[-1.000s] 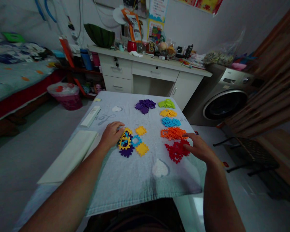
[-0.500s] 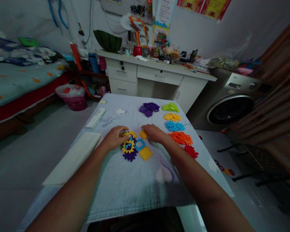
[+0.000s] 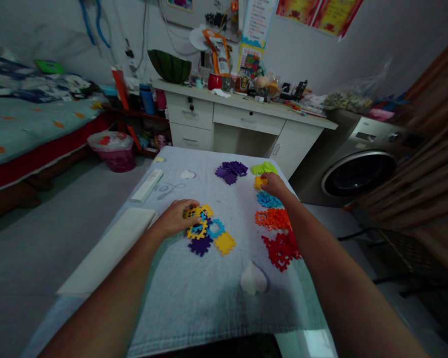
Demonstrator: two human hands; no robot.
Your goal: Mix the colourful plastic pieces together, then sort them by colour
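My left hand (image 3: 179, 217) is closed around the edge of a joined block of notched plastic puzzle tiles (image 3: 197, 228), yellow, blue and purple, some with open centres. A purple tile (image 3: 200, 244) lies at its near end. Right beside the block are a blue frame tile (image 3: 215, 228) and a solid yellow tile (image 3: 225, 243). Over at the right of the table, my right hand (image 3: 274, 185) has its fingertips closed on a yellow tile (image 3: 260, 182) at the yellow pile; the hand covers most of that pile.
Loose tiles lie in colour piles: purple (image 3: 231, 171), green (image 3: 264, 168), blue (image 3: 269, 200), orange (image 3: 273, 219) and red (image 3: 282, 248). A white narrow box (image 3: 147, 186) and a long pale slab (image 3: 110, 251) rest along the left side. Behind the table stands a white desk (image 3: 192, 117).
My right hand has moved right and away from me, from beside the block to the yellow pile. The yellow tile it touched there is gone. My left hand stays on the block.
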